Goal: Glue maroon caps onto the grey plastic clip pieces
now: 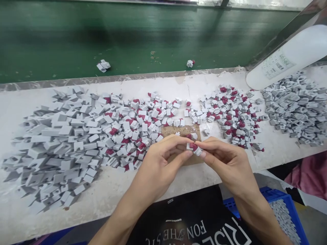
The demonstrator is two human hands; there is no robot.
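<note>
My left hand (162, 165) and my right hand (227, 163) meet over the front middle of the table. Between their thumbs and forefingers they pinch a small light-grey plastic piece with a dark-red part (194, 148). Fingertips cover its ends, so I cannot tell whether it is one piece or two pressed together. Under the hands lies a brown cardboard sheet (189, 162). Just beyond the fingers, another grey-and-red piece (193, 136) rests on it. To the left spreads a pile of grey-and-red pieces (143, 127); a similar pile (233, 117) is on the right.
Plain grey blocks (58, 136) are heaped at the left; smaller grey parts (296, 107) fill the far right. A large white bottle (286, 59) leans above them. Behind the white table (112, 190) runs a green surface (153, 37). A blue crate (293, 204) stands below, right.
</note>
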